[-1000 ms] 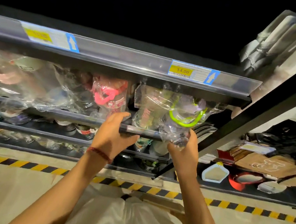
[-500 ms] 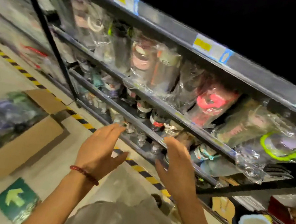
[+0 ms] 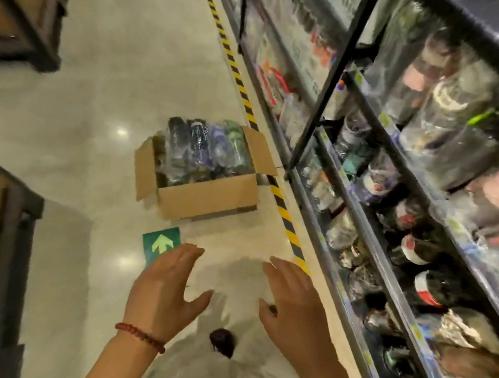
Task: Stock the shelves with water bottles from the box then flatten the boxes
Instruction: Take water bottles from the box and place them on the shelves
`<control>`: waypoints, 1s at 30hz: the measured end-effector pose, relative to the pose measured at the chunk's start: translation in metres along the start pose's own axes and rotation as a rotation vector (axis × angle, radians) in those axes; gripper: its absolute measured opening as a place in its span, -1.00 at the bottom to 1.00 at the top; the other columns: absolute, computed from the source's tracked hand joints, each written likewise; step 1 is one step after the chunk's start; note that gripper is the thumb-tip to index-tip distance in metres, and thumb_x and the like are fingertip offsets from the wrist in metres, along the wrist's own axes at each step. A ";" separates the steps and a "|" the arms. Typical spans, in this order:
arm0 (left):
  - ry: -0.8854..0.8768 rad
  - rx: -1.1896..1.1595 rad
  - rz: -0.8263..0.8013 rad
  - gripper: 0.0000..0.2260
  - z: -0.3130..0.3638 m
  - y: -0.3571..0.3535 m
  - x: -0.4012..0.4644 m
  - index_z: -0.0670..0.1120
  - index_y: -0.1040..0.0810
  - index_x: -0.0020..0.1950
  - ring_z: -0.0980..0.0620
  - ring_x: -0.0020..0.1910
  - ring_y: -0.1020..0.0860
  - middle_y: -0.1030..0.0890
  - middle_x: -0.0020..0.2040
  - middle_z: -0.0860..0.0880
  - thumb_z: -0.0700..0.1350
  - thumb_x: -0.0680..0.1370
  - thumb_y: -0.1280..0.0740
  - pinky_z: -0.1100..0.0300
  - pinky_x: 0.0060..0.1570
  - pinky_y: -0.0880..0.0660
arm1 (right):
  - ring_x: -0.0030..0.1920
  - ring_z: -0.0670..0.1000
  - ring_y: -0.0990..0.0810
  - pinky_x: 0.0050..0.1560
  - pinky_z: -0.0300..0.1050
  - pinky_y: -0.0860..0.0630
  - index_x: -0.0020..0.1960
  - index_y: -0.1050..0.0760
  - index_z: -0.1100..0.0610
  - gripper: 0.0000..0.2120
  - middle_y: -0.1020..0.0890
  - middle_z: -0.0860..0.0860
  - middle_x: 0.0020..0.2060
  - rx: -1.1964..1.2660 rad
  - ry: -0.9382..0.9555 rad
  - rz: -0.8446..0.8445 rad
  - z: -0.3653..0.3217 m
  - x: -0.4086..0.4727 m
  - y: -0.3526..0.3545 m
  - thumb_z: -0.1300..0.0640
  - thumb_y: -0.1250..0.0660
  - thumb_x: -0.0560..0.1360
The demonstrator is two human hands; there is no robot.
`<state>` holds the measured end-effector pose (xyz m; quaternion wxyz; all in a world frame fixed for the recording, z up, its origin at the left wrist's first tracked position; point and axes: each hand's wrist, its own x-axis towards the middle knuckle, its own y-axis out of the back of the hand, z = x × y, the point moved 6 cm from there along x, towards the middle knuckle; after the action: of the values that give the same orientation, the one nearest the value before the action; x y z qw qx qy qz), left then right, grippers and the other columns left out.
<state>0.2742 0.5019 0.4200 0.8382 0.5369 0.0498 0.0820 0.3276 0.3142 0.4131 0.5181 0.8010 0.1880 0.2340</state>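
Water bottles [image 3: 202, 145], wrapped in clear plastic, fill an open cardboard box [image 3: 207, 197] on the pale floor [image 3: 103, 74], well ahead of both hands and slightly left of the midline between them. Box flaps folded outward; bottles lying packed side by side, caps not distinguishable.

Head view: left hand [image 3: 165, 290] held out over the floor, palm down, fingers straight and together, thumb spread; holds nothing. Red bead bracelet [image 3: 140, 333] on its wrist. Right hand [image 3: 291, 306] beside it, apart, fingers likewise extended and relaxed, thumb out; holds nothing. Neither hand touches anything.

Green arrow sticker [image 3: 161, 245] on the floor just beyond the left fingertips. Yellow-black hazard tape [image 3: 284, 209] runs along the floor from beyond the right hand, passing beside the box. Shelves [image 3: 392, 270] to the right of the right hand, stocked with plastic-wrapped bottles and cups; detail blurred. Dark shelving units [image 3: 26, 0] well left of the left hand.
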 end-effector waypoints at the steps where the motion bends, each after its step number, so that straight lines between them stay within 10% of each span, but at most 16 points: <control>1: 0.037 0.012 -0.019 -0.40 -0.010 -0.002 -0.001 -0.09 -0.56 0.16 -0.10 0.00 -0.63 -0.64 0.07 -0.05 0.02 0.18 -0.61 0.04 -0.10 -0.58 | 0.20 0.03 -0.44 0.04 -0.03 -0.58 0.23 -0.50 0.11 -0.41 -0.61 0.04 0.16 -0.006 0.010 -0.032 -0.003 0.009 -0.006 0.09 -0.53 0.23; 26: 0.323 0.103 -0.027 -0.34 -0.166 0.060 0.277 -0.04 -0.55 0.15 -0.03 -0.02 -0.62 -0.62 0.07 -0.02 0.26 0.15 -0.45 0.13 -0.07 -0.58 | 0.20 0.16 -0.56 0.09 0.07 -0.54 0.24 -0.49 0.12 -0.34 -0.58 0.07 0.19 0.032 0.218 -0.275 -0.011 0.393 -0.104 0.06 -0.61 0.19; 30: 0.292 0.084 -0.058 -0.34 -0.211 0.068 0.320 -0.05 -0.48 0.18 -0.08 -0.04 -0.60 -0.61 0.05 -0.08 0.27 0.19 -0.36 0.03 -0.09 -0.60 | 0.43 0.11 -0.31 0.36 0.04 -0.33 0.43 -0.33 0.06 -0.37 -0.37 0.01 0.41 0.002 0.184 -0.362 -0.030 0.444 -0.129 -0.03 -0.44 0.42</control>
<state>0.5464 0.7786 0.3949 0.8007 0.5524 0.1899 0.1330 0.6673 0.6288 0.3851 0.5315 0.7299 0.3756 0.2089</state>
